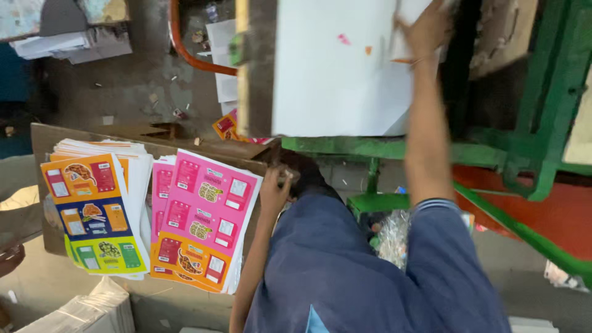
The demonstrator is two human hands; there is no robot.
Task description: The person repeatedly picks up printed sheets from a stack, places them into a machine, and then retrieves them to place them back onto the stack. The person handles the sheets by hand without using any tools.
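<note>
Two stacks of printed sheets, a yellow-blue stack and a pink stack, are crowded together on the cardboard worktop (barely any room). The pink stack's right edge is touched by the left hand, fingers curled. The white sheet is gripped by the right hand.

White sheet: large, blank bar a few small pink/orange marks, flat on the green machine bed, far centre. Pink printed stack: glossy label sheets (pink above, orange band at the near end), slightly fanned, near-left on brown cardboard.
</note>
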